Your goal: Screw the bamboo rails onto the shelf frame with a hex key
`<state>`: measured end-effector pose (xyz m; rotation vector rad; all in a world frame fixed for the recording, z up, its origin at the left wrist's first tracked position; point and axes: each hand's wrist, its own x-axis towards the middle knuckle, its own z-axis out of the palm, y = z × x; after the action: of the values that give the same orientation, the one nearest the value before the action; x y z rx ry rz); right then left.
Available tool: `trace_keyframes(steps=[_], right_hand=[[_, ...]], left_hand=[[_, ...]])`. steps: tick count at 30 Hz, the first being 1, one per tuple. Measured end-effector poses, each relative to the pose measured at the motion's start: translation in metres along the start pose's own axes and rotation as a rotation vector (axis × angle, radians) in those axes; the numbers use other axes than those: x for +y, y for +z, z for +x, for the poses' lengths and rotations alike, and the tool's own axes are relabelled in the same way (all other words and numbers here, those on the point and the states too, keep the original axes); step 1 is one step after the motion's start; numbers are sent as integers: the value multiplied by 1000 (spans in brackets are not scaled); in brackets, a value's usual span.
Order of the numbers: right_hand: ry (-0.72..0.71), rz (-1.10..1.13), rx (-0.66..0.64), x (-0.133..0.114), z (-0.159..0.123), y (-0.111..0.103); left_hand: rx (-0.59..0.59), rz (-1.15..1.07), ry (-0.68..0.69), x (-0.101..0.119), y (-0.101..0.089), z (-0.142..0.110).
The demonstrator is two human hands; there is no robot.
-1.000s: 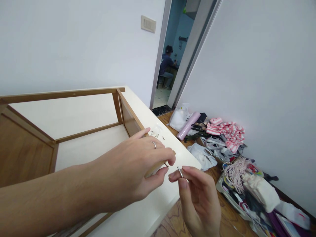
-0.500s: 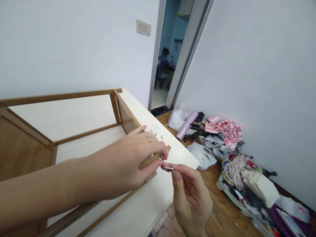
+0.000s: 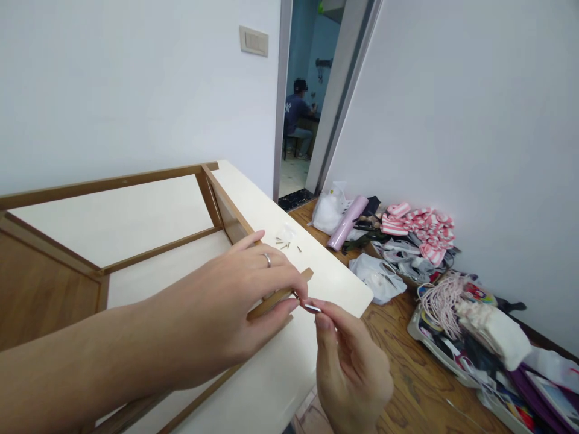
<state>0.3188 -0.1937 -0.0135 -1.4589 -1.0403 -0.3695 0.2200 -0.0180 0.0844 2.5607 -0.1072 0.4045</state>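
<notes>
A brown wooden frame (image 3: 108,184) with panels lies on its side on a white table (image 3: 335,278). My left hand (image 3: 244,289), with a ring on one finger, reaches across it and closes round the end of a wooden bar (image 3: 271,301). Between its thumb and index fingertips a tiny metal part shows at the bar, mostly hidden. My right hand (image 3: 353,367) pinches a small, flat, shiny metal piece (image 3: 312,309) between thumb and index finger, its tip close to the left fingertips. Several small screws (image 3: 284,245) lie beyond my left hand beside a small clear bag (image 3: 286,231).
Bags, a purple roll (image 3: 347,223), striped cloth (image 3: 418,230) and a filled bin (image 3: 436,355) crowd the wooden floor along the right wall. Through the doorway, a person (image 3: 296,114) sits at a counter. A light switch (image 3: 254,41) is on the wall.
The view has shifted slightly. Both hands keep their places at the bar end, and the metal piece in my right hand has turned a little, showing more of its flat face.
</notes>
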Motion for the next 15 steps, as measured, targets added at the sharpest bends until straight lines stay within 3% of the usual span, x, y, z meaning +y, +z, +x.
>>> trace_keyframes(steps=[5, 15], right_hand=[[-15, 132, 10, 2, -1, 4], [0, 172, -20, 3, 1, 6]], left_hand=[[-11, 6, 0, -1, 0, 0], [-40, 10, -1, -1, -2, 0]])
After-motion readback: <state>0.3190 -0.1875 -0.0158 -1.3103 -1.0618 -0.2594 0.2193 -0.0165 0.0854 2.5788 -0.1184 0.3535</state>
